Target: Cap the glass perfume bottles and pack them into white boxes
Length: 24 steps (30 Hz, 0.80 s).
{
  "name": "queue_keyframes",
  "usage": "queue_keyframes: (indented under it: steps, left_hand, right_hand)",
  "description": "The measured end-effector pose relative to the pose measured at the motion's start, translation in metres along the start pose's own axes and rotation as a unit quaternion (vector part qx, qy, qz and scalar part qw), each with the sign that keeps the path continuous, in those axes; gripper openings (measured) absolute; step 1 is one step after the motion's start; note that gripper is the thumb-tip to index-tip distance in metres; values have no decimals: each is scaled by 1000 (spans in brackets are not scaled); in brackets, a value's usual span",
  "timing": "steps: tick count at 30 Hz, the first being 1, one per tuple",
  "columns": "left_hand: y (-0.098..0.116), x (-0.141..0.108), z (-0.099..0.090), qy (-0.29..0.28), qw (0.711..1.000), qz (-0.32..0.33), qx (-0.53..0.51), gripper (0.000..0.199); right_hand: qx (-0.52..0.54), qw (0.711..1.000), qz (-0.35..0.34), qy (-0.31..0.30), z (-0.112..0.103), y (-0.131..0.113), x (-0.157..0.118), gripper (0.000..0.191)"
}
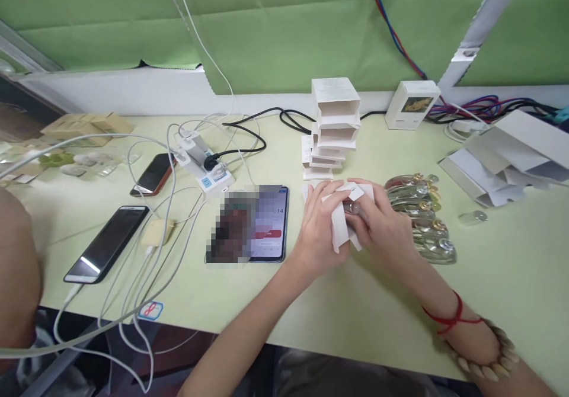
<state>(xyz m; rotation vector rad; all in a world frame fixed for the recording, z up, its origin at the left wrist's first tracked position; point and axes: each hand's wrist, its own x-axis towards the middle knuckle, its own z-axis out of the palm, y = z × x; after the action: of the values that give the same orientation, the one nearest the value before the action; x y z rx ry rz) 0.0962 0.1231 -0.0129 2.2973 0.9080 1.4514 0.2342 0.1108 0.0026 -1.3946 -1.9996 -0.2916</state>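
Between my two hands is a small white cardboard box with its flaps standing open. My left hand wraps round the box from the left. On the other side, my right hand closes on the box near its open end. The rounded end of a clear glass bottle shows in the opening; the rest of it is hidden by the box and fingers. Just right of my right hand, several clear glass bottles with gold-coloured necks lie in a row.
Open white boxes are stacked behind my hands. A closed white box stands at the back; more open boxes and a clear cap lie right. Leftward are phones, a power strip, tangled cables and another person's arm.
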Motion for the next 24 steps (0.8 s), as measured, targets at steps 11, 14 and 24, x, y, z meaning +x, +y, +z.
queue_keyframes:
  steps: [11,14,24]
  left_hand:
    - [2,2,-5,5,999,-7,47,65]
    - [3,3,-8,9,998,-12,54,66]
    - [4,4,-11,-49,992,-29,115,71]
  right_hand:
    - [151,986,47,44,11,-3,-10,16]
    - [186,978,72,64,11,-6,-13,14]
    - [379,900,188,102,12,-14,-17,14]
